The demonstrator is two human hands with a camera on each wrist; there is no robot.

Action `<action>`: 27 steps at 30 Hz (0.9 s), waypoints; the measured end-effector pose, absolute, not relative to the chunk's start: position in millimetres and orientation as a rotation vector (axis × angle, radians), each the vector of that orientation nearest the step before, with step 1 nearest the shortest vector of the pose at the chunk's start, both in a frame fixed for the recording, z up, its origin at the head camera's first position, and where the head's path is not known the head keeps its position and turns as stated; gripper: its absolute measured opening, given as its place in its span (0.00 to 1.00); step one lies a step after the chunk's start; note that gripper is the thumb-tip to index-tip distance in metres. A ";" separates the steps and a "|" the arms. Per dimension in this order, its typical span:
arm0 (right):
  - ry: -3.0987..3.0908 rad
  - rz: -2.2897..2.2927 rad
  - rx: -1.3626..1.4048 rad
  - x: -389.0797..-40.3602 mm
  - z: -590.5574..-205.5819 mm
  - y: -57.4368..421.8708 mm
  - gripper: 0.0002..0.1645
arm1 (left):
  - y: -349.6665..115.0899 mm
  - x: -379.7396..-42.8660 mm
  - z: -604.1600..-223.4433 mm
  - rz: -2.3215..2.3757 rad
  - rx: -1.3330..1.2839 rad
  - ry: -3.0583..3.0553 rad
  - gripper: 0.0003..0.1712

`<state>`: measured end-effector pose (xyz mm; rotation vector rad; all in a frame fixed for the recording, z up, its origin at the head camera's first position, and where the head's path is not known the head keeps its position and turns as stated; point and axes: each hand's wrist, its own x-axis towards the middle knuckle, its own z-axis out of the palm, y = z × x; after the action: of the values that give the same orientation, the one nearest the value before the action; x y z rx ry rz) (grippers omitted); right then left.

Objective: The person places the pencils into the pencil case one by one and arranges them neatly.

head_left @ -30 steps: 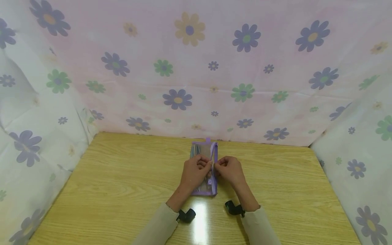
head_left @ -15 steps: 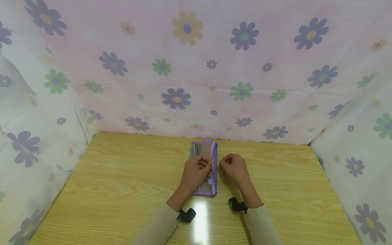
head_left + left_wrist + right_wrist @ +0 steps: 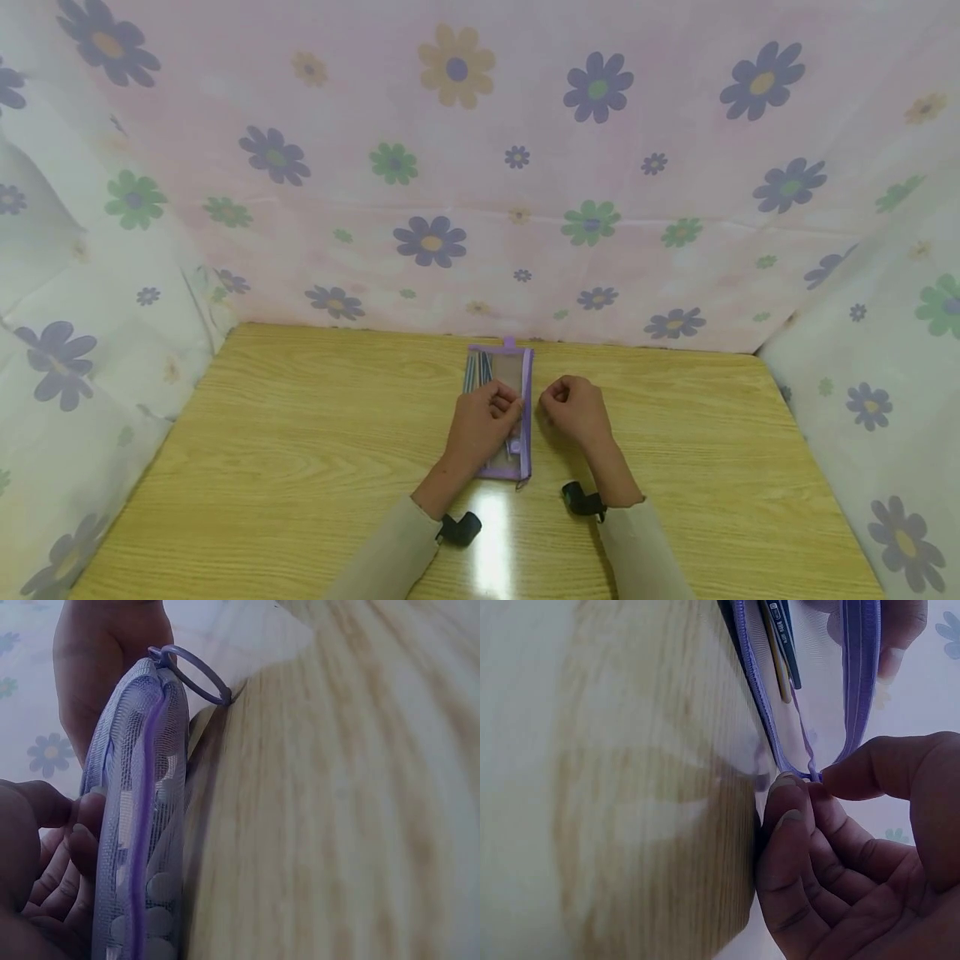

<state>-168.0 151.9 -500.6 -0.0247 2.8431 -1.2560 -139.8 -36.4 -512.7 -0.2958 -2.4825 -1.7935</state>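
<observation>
A mesh pencil pouch with purple trim (image 3: 507, 363) lies near the table's back edge. My left hand (image 3: 483, 421) pinches its right-hand rim between thumb and fingers. Through the mesh, several slim pencils (image 3: 482, 371) show at the far end, and round pale pieces (image 3: 159, 921) lie at the near end. A purple ring (image 3: 199, 671) hangs from the near corner. In the right wrist view the pouch's mouth gapes, with a dark pencil (image 3: 784, 645) inside. My right hand (image 3: 576, 408) hovers just right of the pouch, fingers loosely curled and thumb close to the index finger. Nothing shows in it.
The pouch stands on a wood-grain table (image 3: 315, 433). Flower-printed cloth (image 3: 480, 167) rises behind the table and on both sides. Each wrist carries a black camera (image 3: 581, 498). A bright light reflection lies in front of the pouch.
My right hand has drawn back from the pouch's rim to the right. The left hand keeps its pinch and has shifted slightly; the rim now looks straighter, and the ring shows at the near corner.
</observation>
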 end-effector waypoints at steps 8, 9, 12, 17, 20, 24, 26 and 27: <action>2.850 -1.245 -0.030 -166.7 -501.0 151.9 0.05 | -36.6 -137.5 -513.3 -1.503 -0.444 -2.554 0.03; 2.852 -1.242 -0.031 -166.5 -501.5 151.7 0.05 | -36.9 -137.3 -514.3 -1.458 -0.464 -2.562 0.03; 2.876 -1.218 -0.033 -166.9 -503.1 150.8 0.05 | -37.9 -136.3 -515.8 -1.310 -0.502 -2.587 0.05; 2.927 -1.184 -0.053 -167.2 -502.8 151.7 0.04 | -39.0 -135.9 -517.3 -1.074 -0.531 -2.624 0.11; 2.961 -1.177 -0.059 -167.8 -502.8 153.7 0.04 | -39.6 -138.0 -517.7 -1.002 -0.549 -2.620 0.14; 3.028 -1.191 -0.080 -168.5 -503.2 157.8 0.08 | -42.2 -141.0 -516.1 -0.971 -0.557 -2.622 0.15; 3.046 -1.208 -0.107 -168.7 -503.4 159.8 0.12 | -45.0 -142.2 -514.1 -0.982 -0.553 -2.629 0.14; 3.052 -1.218 -0.126 -168.8 -503.2 160.7 0.13 | -46.8 -143.0 -513.5 -0.989 -0.549 -2.627 0.14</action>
<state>-168.8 160.7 -503.2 -0.1258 3.0522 -1.2177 -143.0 -46.8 -513.5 -0.5493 -2.6267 -0.9887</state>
